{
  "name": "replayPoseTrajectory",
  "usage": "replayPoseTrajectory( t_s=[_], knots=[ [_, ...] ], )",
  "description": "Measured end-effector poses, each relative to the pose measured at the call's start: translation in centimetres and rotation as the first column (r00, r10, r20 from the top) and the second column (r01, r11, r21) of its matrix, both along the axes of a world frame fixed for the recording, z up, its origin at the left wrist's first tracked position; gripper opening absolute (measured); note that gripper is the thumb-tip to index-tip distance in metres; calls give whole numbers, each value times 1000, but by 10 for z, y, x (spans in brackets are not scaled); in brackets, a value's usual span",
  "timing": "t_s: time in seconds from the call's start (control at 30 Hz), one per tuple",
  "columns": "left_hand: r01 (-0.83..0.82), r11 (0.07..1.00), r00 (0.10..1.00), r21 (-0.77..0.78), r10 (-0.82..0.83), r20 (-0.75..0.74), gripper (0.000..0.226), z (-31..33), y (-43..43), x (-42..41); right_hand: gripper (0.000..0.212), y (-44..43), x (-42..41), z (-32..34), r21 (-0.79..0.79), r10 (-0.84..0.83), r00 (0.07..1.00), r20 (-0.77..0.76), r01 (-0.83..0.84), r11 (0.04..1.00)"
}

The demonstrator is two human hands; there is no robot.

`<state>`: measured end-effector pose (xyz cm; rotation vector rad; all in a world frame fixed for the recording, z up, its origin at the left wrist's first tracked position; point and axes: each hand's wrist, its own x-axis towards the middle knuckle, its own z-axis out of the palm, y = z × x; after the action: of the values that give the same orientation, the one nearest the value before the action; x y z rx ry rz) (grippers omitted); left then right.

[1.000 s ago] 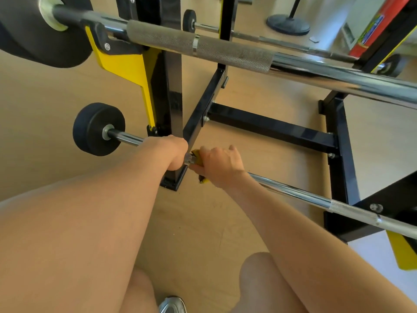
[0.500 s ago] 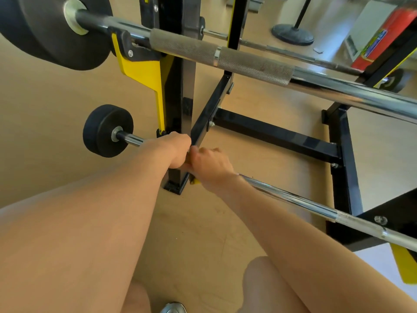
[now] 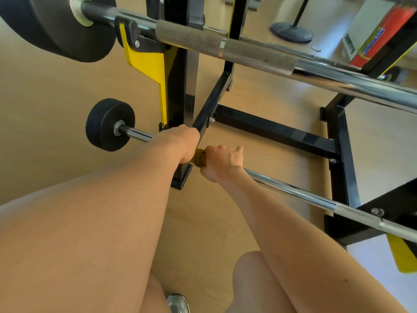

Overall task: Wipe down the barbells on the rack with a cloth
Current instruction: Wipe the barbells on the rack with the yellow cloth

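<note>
A low chrome barbell (image 3: 293,190) runs from a small black plate (image 3: 108,124) at the left to the lower right, resting on the black and yellow rack (image 3: 178,91). My left hand (image 3: 180,142) is closed around this bar beside the rack upright. Touching it on the right, my right hand (image 3: 222,162) grips a yellow cloth (image 3: 199,158) wrapped around the bar. A second barbell (image 3: 225,48) with a knurled sleeve and a large black plate (image 3: 56,28) lies higher on the rack.
The rack's black base beams (image 3: 277,132) lie on the tan floor behind the low bar. A round black stand base (image 3: 292,31) sits at the back, with a red object (image 3: 383,30) at top right. My knees and a shoe (image 3: 178,303) are below.
My right hand with the cloth slid left along the low bar until it met my left hand, then came back slightly right, so the cloth shows between the hands again. The view has shifted slightly.
</note>
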<state>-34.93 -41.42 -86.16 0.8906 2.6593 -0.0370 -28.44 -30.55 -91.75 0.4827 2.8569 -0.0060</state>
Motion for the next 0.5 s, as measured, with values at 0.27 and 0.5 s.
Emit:
replayPoseTrajectory(
  t_s=[0.27,0.5],
  knots=[
    [73,997,993,-25,-71,91,20,-5,7,-3,28,55,29,17,-135,-125,967,221,157,978],
    [-34,997,997,-66,38,66,28,-9,-7,-19,30,68,40,29,158,-51,918,393,-13,987]
  ],
)
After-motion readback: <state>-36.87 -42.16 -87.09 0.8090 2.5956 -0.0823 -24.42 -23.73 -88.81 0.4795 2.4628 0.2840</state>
